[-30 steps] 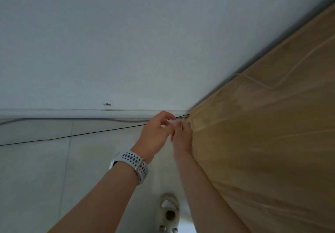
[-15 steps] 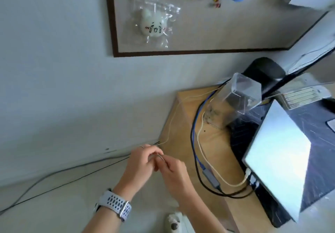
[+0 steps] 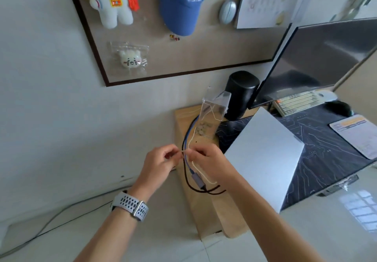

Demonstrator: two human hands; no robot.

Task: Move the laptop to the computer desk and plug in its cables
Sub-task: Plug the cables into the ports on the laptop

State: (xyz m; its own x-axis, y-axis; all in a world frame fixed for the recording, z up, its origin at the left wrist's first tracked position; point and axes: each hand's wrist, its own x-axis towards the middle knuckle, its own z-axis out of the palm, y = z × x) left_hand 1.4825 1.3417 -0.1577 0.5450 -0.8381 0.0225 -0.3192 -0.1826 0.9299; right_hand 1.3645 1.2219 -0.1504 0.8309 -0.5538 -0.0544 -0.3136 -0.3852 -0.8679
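Note:
A closed silver laptop [image 3: 263, 155] lies on a dark desk mat [image 3: 318, 149] on the wooden desk [image 3: 183, 119]. A white cable [image 3: 201, 173], a blue cable [image 3: 188, 133] with a grey adapter [image 3: 199, 181] and a black cable [image 3: 186, 178] curve over the desk's left end toward the laptop's near side. My left hand [image 3: 160, 165] and my right hand [image 3: 208, 161] meet just left of the laptop. Both pinch a thin pale tie or wire [image 3: 183, 151] at the cables. What the tie wraps is hidden by my fingers.
A clear plastic box [image 3: 214, 107], a black speaker [image 3: 240, 92], a monitor [image 3: 326, 58] and a keyboard [image 3: 295, 101] stand behind the laptop. A pinboard [image 3: 183, 58] with toys and a blue cap hangs on the wall. Floor cables [image 3: 51, 221] run at the lower left.
The view has swung up from the desk's side and floor to the desk top. My hands have risen from the desk's edge to the cables beside the laptop, still pinched together.

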